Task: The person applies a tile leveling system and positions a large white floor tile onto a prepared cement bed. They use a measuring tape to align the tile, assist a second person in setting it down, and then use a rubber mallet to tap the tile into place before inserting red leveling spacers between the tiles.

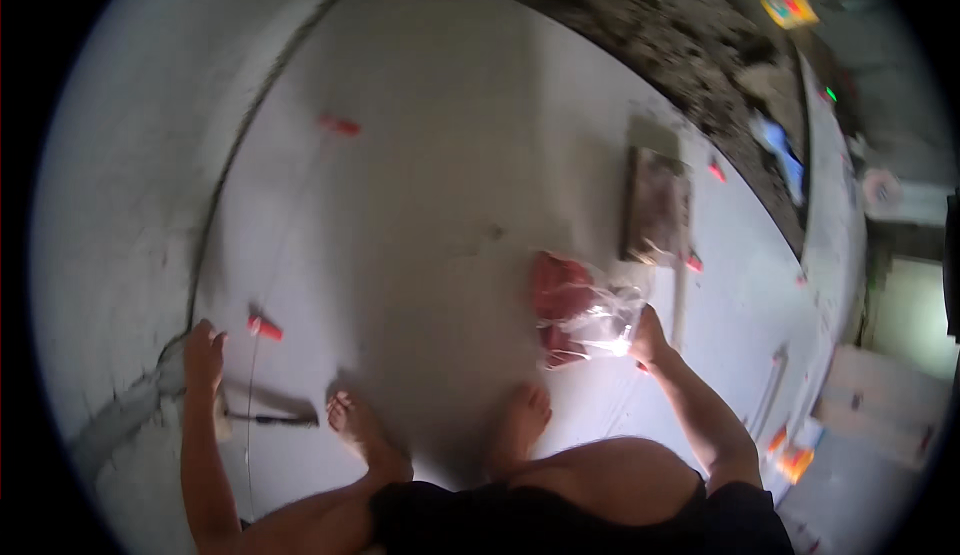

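Note:
My right hand (649, 341) is closed on the gathered end of a clear plastic bag (610, 323). Red pieces (562, 290) fill the bag's far end, and it hangs above the pale tiled floor (430, 185). Over on the left, my left hand (203, 355) is beside the foot of the wall, fingers curled. A small pale spot shows at its fingertips, too blurred to name. Closest to this hand on the floor are a red wedge (265, 328) and a dark, long-handled tool (275, 418).
More red wedges (341, 125) sit along the tile joints. A grey wall (120, 195) rises at left. To the right lies a brownish rectangular block (658, 205). Rough dirt (660, 30) borders the tiles at the far right, with a blue item (780, 155) on it.

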Demonstrator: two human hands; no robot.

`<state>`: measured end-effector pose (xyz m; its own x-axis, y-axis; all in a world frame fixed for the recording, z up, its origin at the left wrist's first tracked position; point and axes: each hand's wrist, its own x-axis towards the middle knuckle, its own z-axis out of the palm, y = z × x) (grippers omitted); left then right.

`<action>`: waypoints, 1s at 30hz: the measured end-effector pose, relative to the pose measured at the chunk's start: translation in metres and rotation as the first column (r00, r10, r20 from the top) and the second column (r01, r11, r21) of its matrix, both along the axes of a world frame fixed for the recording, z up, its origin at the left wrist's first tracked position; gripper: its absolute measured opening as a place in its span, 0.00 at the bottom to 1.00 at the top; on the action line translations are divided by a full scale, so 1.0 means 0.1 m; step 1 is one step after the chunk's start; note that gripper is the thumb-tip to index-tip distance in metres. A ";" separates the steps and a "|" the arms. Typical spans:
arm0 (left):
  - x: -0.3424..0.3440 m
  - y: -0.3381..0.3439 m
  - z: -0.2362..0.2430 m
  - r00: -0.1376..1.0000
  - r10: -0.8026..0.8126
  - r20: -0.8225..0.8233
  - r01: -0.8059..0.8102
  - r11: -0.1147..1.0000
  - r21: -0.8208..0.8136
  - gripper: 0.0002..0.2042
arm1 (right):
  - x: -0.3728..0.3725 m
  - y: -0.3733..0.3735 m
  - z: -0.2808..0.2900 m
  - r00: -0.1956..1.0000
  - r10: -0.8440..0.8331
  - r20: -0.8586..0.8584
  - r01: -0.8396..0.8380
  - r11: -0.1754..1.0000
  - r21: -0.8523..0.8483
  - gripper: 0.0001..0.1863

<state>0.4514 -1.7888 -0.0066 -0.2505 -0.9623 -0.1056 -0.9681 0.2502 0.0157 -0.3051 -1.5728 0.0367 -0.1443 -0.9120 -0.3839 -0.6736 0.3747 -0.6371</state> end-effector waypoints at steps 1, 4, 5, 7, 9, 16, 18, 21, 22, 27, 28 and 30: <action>0.31 0.22 -0.01 0.996 -0.082 0.022 0.085 0.975 -0.204 0.12 | -0.06 0.01 -0.22 0.986 0.145 -0.088 -0.156 0.979 -0.128 0.11; -0.26 0.74 0.28 0.889 0.442 -0.117 -0.451 0.891 -0.063 0.14 | 0.01 -0.01 -0.24 0.997 0.007 0.082 -0.016 0.993 0.115 0.33; 0.07 1.14 0.26 0.912 0.402 -0.087 -0.405 0.840 -0.362 0.12 | 0.35 -0.32 0.01 0.952 0.247 -0.178 -0.242 0.969 0.051 0.40; -0.68 1.18 0.48 0.688 0.631 -0.359 -0.700 0.707 -0.099 0.12 | 0.16 -0.17 -0.15 0.863 0.275 -0.425 -0.361 0.922 -0.138 0.41; -0.70 1.56 0.48 0.533 0.782 -0.323 -0.843 0.525 -0.119 0.13 | 0.44 -0.33 0.00 0.984 0.083 -0.159 -0.084 0.996 0.003 0.42; -0.71 2.23 0.00 0.219 0.833 -0.508 -0.843 0.424 0.332 0.21 | 0.58 -0.37 -0.09 0.992 -0.098 0.079 0.093 0.994 0.064 0.35; -0.98 2.01 0.10 0.279 0.840 -0.465 -0.775 0.483 0.408 0.27 | 0.48 -0.31 -0.16 0.986 0.089 -0.137 -0.098 0.993 -0.058 0.32; -1.09 1.72 0.28 0.312 0.886 -0.342 -0.761 0.448 0.468 0.34 | 0.44 -0.34 -0.18 0.854 0.267 -0.446 -0.329 0.942 -0.066 0.31; -1.07 1.67 0.30 0.335 0.908 -0.250 -0.776 0.417 0.473 0.38 | 0.53 -0.38 -0.16 0.862 0.256 -0.439 -0.313 0.948 -0.062 0.31; -0.82 1.61 0.06 0.342 0.855 -0.389 -0.698 0.509 0.504 0.43 | 1.02 -0.54 0.06 0.892 0.157 -0.424 -0.216 0.972 -0.097 0.27; -0.87 1.51 0.14 0.370 0.825 -0.427 -0.647 0.559 0.518 0.42 | 1.05 -0.56 0.16 0.891 0.120 -0.438 -0.186 0.976 -0.111 0.27; -0.87 1.47 0.29 0.358 0.809 -0.466 -0.608 0.581 0.541 0.40 | 1.16 -0.59 0.33 0.897 0.062 -0.438 -0.138 0.980 -0.144 0.25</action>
